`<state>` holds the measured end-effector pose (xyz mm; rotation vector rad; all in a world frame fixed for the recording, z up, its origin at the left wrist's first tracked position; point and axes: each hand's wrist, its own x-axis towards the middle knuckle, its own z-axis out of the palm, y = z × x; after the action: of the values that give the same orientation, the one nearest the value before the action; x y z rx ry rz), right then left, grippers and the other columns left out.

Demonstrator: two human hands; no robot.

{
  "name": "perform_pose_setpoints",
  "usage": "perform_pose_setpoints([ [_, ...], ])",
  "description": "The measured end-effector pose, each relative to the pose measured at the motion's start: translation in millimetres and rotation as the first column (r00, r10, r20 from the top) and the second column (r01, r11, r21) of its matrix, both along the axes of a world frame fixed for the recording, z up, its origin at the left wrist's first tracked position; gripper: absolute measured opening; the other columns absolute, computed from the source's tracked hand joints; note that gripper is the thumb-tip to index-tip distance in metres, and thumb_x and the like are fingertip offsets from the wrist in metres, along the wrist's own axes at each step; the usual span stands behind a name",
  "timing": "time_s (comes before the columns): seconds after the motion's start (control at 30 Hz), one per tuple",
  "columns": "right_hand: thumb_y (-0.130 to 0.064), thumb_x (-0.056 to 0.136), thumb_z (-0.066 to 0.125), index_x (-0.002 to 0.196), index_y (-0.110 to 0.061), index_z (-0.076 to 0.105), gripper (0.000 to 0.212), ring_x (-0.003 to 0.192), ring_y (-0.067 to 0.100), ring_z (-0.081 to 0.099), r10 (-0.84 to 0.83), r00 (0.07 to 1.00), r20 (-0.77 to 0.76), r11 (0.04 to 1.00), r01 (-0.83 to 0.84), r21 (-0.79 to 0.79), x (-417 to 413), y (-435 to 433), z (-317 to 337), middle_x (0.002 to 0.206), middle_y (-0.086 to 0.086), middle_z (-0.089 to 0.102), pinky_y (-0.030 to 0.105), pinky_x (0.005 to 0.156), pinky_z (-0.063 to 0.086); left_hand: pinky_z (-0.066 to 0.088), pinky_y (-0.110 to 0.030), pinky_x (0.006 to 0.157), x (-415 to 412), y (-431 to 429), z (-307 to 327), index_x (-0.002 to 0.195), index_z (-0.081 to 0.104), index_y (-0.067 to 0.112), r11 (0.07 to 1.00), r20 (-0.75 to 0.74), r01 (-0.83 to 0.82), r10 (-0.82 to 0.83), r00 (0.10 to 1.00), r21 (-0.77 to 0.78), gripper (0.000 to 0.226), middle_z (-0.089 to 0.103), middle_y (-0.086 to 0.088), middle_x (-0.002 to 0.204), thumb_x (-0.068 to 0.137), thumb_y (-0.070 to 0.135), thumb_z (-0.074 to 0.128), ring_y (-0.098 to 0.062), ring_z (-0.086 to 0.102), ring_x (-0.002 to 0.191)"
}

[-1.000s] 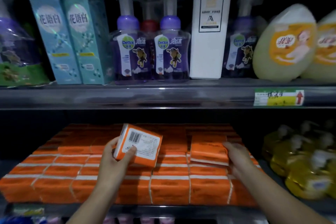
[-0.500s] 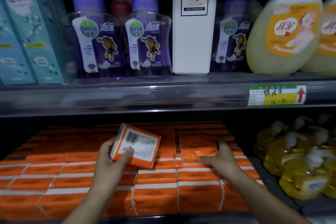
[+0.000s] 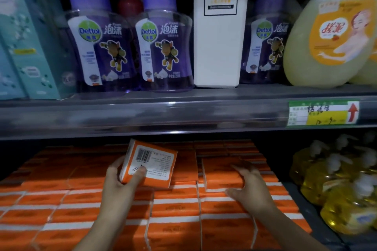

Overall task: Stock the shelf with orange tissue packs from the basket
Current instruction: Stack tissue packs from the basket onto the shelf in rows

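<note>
Gripping a barcoded tissue pack (image 3: 155,160), the left hand (image 3: 120,186) hovers while the right hand (image 3: 253,187) clasps a second pack (image 3: 219,175) atop the stack (image 3: 175,209).

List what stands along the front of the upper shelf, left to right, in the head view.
teal boxes → left Dettol bottle → middle Dettol bottle → white box → right Dettol bottle → yellow pouch

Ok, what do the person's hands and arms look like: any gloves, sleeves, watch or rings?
The left hand and right hand wear no gloves and show no ring. The left forearm and right forearm run uncovered to the bottom edge: no sleeve, watch or wristband in view. The light is dim, so fine marks cannot be told.
</note>
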<state>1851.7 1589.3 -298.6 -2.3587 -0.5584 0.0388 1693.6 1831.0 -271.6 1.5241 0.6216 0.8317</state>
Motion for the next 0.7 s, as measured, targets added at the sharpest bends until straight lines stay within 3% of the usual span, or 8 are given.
perform_pose_setpoints([
  [0.13, -0.044, 0.063, 0.082, 0.139, -0.021, 0.04, 0.09, 0.13, 0.022, 0.038, -0.05, 0.998, -0.05, 0.999, 0.049, -0.015, -1, 8, 4, 0.141, 0.008, 0.033, 0.024, 0.104, 0.031, 0.05, -0.047, 0.091, -5, 17, 0, 0.121, 0.05, 0.026, 0.993, 0.018, -0.11, 0.111, 0.994, -0.036, 0.047, 0.065, 0.0, 0.108, 0.08, 0.022, 0.073, -0.02, 0.063, 0.099],
  [0.23, -0.058, 0.064, 0.075, 0.136, -0.011, 0.037, 0.094, 0.124, 0.031, 0.042, -0.281, 0.951, -0.127, 0.955, 0.291, 0.065, -2, 17, 9, 0.132, 0.015, 0.046, 0.034, 0.101, 0.036, 0.051, -0.051, 0.089, -8, 25, -5, 0.118, 0.055, 0.027, 0.987, 0.021, -0.148, 0.15, 0.989, -0.06, 0.054, 0.068, -0.002, 0.107, 0.071, 0.039, 0.076, -0.024, 0.066, 0.099],
  [0.33, -0.07, 0.063, 0.066, 0.126, -0.011, 0.042, 0.09, 0.122, 0.033, 0.045, -0.436, 0.891, -0.123, 0.895, 0.416, -0.158, -5, 20, 15, 0.126, 0.013, 0.053, 0.039, 0.096, 0.039, 0.051, -0.053, 0.089, -10, 28, -11, 0.117, 0.056, 0.027, 0.983, 0.024, -0.151, 0.155, 0.988, -0.105, 0.062, 0.069, -0.003, 0.107, 0.063, 0.049, 0.076, -0.024, 0.066, 0.098],
  [0.4, -0.068, 0.062, 0.069, 0.117, -0.012, 0.046, 0.082, 0.119, 0.032, 0.049, -0.443, 0.88, -0.168, 0.893, 0.419, -0.163, -7, 22, 18, 0.121, 0.01, 0.057, 0.038, 0.092, 0.041, 0.051, -0.052, 0.089, -12, 22, -7, 0.118, 0.054, 0.025, 0.983, 0.036, -0.131, 0.137, 0.99, -0.132, 0.052, 0.068, -0.004, 0.108, 0.073, 0.037, 0.077, -0.025, 0.066, 0.098],
  [0.53, -0.032, 0.059, 0.087, 0.101, -0.005, 0.054, 0.06, 0.098, 0.033, 0.06, -0.347, 0.892, -0.29, 0.881, 0.416, 0.225, -9, 25, 24, 0.105, 0.014, 0.064, 0.035, 0.082, 0.049, 0.053, -0.042, 0.084, -9, 14, -8, 0.122, 0.051, 0.019, 0.986, 0.087, -0.056, 0.071, 0.994, -0.156, 0.043, 0.068, -0.008, 0.105, 0.083, 0.016, 0.07, -0.024, 0.067, 0.093],
  [0.6, -0.011, 0.059, 0.086, 0.1, -0.009, 0.054, 0.052, 0.088, 0.028, 0.061, -0.271, 0.91, -0.313, 0.821, 0.388, 0.418, -9, 23, 35, 0.098, 0.012, 0.064, 0.032, 0.078, 0.048, 0.053, -0.039, 0.08, -8, 9, -5, 0.122, 0.051, 0.018, 0.986, 0.1, -0.036, 0.053, 0.994, -0.161, 0.042, 0.068, -0.008, 0.103, 0.084, 0.015, 0.069, -0.024, 0.067, 0.092],
  [0.7, 0.006, 0.06, 0.078, 0.114, -0.018, 0.05, 0.066, 0.09, 0.022, 0.059, -0.132, 0.947, -0.294, 0.65, 0.306, 0.695, -1, 20, 53, 0.101, 0.007, 0.062, 0.034, 0.084, 0.048, 0.051, -0.033, 0.074, -9, 4, -1, 0.122, 0.05, 0.017, 0.986, 0.133, -0.003, 0.025, 0.991, -0.167, 0.04, 0.067, -0.006, 0.102, 0.086, 0.013, 0.066, -0.022, 0.066, 0.091],
])
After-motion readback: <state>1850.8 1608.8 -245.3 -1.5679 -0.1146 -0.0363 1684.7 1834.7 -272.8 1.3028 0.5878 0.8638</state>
